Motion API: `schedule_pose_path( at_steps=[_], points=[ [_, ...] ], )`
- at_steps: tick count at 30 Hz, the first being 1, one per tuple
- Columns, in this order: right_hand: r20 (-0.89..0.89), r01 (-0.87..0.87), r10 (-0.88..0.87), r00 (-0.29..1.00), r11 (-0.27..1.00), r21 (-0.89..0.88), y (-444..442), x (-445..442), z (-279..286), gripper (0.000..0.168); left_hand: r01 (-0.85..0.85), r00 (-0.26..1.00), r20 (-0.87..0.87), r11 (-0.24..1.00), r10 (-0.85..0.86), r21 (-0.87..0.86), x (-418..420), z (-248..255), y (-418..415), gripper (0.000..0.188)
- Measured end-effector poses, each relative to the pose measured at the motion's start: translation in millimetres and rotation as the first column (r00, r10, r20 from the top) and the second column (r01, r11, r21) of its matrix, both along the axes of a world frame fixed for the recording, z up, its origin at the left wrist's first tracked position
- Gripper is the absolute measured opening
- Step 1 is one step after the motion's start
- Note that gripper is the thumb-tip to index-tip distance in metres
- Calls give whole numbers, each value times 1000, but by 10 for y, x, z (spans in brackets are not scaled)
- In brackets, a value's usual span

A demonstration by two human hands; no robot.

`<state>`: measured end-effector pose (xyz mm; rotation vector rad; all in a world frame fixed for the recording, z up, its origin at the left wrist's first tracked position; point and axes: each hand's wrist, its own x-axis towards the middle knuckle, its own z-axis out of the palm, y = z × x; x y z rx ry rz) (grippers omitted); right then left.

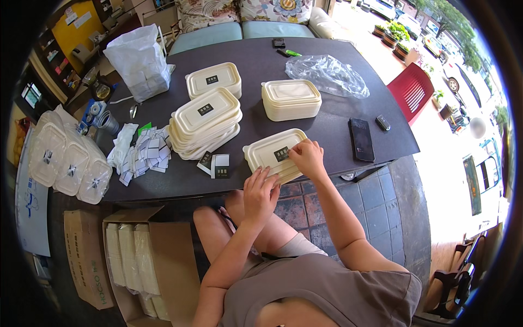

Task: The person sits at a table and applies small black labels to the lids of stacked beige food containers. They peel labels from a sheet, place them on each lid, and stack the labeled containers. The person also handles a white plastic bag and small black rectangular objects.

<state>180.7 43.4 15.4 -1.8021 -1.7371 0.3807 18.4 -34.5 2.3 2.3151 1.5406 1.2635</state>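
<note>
A stack of cream lids point(273, 151) lies at the table's near edge, with a black label point(281, 154) bearing light writing on the top one. My right hand point(307, 160) has its thumb and fingertips drawn together at the label's right edge. My left hand point(261, 194) rests with its fingers on the near left rim of the same lid. Left of it lie black labels on white backing point(220, 165). Behind those leans an uneven pile of labelled lids point(206, 120), with another labelled stack point(214, 79) behind. An unlabelled lid stack point(291, 100) stands farther back.
Loose paper pieces point(151, 149) are heaped at left, near plastic-wrapped containers point(69, 163) and a white bag point(139, 61). A phone point(361, 139), a small dark device point(383, 122) and clear plastic point(327, 75) lie at right. An open carton point(171, 261) of wrapped containers stands below.
</note>
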Motion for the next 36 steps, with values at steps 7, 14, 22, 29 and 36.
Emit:
schedule_pose_path(
  at_steps=[7, 14, 22, 29, 36],
  points=[
    [24, 0, 0, 1000, 1000, 17, 2, -17, 6, 19, 2, 1000, -11, 1000, -2, -1, -6, -1, 11, 24],
    [54, 6, -9, 999, 998, 56, 2, -24, -6, 19, 62, 982, -178, 998, -63, -10, 30, 167, 228, 39],
    [301, 11, -61, 952, 986, 165, -46, -178, 95, 32, 78, 956, -280, 996, -89, -50, 30, 41, 317, 44],
    [406, 123, -230, 885, 955, 271, 53, -104, 62, 35, 70, 960, -268, 995, -85, -64, 74, 12, 322, 42],
    [222, 29, -63, 973, 988, 151, -102, -39, 46, 41, 56, 962, -266, 998, -58, -16, 86, -28, 326, 39]
  ],
)
